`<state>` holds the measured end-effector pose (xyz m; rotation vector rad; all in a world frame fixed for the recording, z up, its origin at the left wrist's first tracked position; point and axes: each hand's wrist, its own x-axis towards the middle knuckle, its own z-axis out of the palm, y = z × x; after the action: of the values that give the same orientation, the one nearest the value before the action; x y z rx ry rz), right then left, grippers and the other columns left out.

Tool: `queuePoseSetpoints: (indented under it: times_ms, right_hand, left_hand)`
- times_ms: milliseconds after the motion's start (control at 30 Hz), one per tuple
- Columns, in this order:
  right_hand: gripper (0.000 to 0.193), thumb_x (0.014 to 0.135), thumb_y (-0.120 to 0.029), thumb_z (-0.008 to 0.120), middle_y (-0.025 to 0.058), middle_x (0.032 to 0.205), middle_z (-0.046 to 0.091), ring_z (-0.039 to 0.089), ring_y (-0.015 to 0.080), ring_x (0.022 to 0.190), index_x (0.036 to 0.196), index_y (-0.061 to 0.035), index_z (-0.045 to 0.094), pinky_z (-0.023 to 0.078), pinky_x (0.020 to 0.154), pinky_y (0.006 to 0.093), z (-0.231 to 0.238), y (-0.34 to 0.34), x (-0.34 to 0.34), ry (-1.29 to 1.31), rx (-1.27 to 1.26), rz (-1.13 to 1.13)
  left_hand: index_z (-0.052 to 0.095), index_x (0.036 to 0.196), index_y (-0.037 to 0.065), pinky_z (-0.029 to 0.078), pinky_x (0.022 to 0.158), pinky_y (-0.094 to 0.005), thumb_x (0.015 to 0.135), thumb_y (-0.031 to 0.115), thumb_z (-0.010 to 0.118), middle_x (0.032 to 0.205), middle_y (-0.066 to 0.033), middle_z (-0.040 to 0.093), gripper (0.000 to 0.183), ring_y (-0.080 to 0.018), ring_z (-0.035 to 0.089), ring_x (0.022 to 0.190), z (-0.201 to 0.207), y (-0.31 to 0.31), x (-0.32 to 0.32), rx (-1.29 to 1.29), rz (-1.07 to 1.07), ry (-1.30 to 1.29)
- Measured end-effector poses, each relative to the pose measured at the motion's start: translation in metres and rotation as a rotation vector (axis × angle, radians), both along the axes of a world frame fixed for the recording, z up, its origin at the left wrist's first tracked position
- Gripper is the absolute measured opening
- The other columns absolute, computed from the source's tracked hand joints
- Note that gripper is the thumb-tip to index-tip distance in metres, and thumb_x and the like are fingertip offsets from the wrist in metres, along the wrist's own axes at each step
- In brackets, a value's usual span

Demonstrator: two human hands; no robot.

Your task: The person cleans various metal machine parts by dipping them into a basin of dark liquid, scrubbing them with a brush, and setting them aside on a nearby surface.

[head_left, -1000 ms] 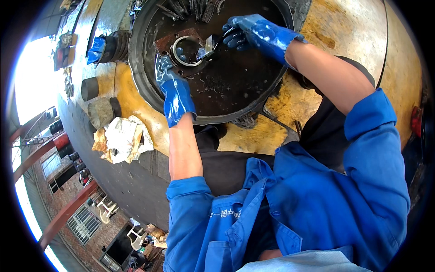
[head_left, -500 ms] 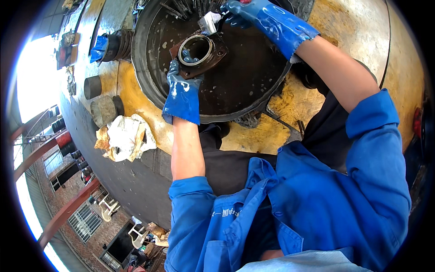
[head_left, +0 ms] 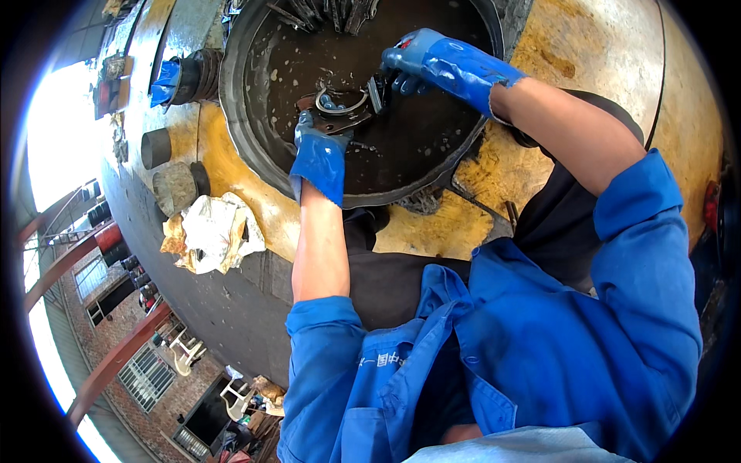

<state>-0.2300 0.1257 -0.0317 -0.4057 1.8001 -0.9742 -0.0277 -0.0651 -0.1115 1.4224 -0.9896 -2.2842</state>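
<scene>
A wide black round tub [head_left: 241, 143] of dark liquid lies in front of me. My left hand [head_left: 320, 154], in a blue rubber glove, grips a flanged metal ring [head_left: 340, 112] by its near side. Its fingers show through the ring's opening, and part of the flange is under the liquid. My right hand [head_left: 421, 62], gloved alike, is closed around a hand tool with some red at the grip. The tool's flat, shiny head [head_left: 377, 94] is at the right edge of the ring; whether they touch I cannot tell.
Dark metal strips [head_left: 340, 11] stick up at the tub's far side. Left of the tub are a black container with blue material [head_left: 174, 81], short cylinders [head_left: 157, 148] and a crumpled white cloth [head_left: 224, 235]. Stained yellowish plates [head_left: 436, 231] lie around the tub.
The ring has gone lower into the liquid and tilted, with my left hand. My right hand has moved nearer, bringing the tool's head down to the ring's right side.
</scene>
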Motion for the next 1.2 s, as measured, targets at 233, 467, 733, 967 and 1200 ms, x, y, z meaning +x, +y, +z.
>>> queuePoseSetpoints:
  times_ms: [233, 467, 733, 967, 1200]
  right_hand:
    - [0.033, 0.095, -0.035, 0.061, 0.0068, 0.09, 0.077, 0.071, 0.0135, 0.069, 0.111, -0.0102, 0.075, 0.058, 0.062, 0.0301, 0.006, -0.003, 0.011, 0.053, 0.038, 0.069]
    - [0.036, 0.099, -0.038, 0.057, 0.006, 0.097, 0.077, 0.073, 0.0145, 0.075, 0.116, -0.0118, 0.074, 0.058, 0.064, 0.0287, -0.001, -0.006, 0.018, -0.066, -0.105, -0.033]
    - [0.039, 0.092, -0.039, 0.065, 0.0119, 0.094, 0.077, 0.075, 0.023, 0.078, 0.117, -0.0099, 0.074, 0.06, 0.083, 0.0373, -0.032, 0.011, 0.034, 0.531, -0.041, 0.187]
    - [0.036, 0.096, -0.04, 0.064, 0.0094, 0.099, 0.077, 0.074, 0.0173, 0.086, 0.119, -0.0136, 0.074, 0.058, 0.084, 0.0344, 0.003, -0.007, 0.033, 0.183, -0.227, -0.059]
    - [0.031, 0.096, -0.033, 0.066, 0.0074, 0.096, 0.077, 0.072, 0.0142, 0.085, 0.118, -0.0122, 0.074, 0.058, 0.083, 0.0321, -0.001, -0.008, 0.059, 0.234, -0.309, 0.127]
  left_hand:
    - [0.062, 0.132, 0.005, 0.049, 0.096, -0.0496, 0.105, 0.036, 0.05, 0.125, -0.0129, 0.067, 0.043, -0.034, 0.062, 0.11, -0.008, 0.005, -0.01, 0.053, 0.027, 0.015]
    - [0.063, 0.13, 0.008, 0.048, 0.101, -0.0571, 0.103, 0.046, 0.052, 0.124, -0.0134, 0.068, 0.048, -0.0367, 0.063, 0.111, -0.01, 0.012, -0.015, 0.05, -0.014, -0.029]
    - [0.06, 0.131, 0.001, 0.054, 0.094, -0.0402, 0.109, 0.037, 0.04, 0.122, -0.0141, 0.069, 0.047, -0.0262, 0.066, 0.108, 0.05, 0.041, -0.016, -0.384, -0.402, -0.131]
    - [0.06, 0.136, 0.003, 0.051, 0.098, -0.0331, 0.109, 0.041, 0.038, 0.123, -0.0128, 0.069, 0.051, -0.0242, 0.065, 0.107, 0.017, 0.016, 0.005, -0.796, -0.531, -0.359]
    - [0.065, 0.131, 0.002, 0.05, 0.097, -0.0357, 0.106, 0.054, 0.037, 0.121, -0.0138, 0.071, 0.064, -0.0264, 0.064, 0.109, -0.005, 0.004, 0.003, -0.175, -0.137, -0.208]
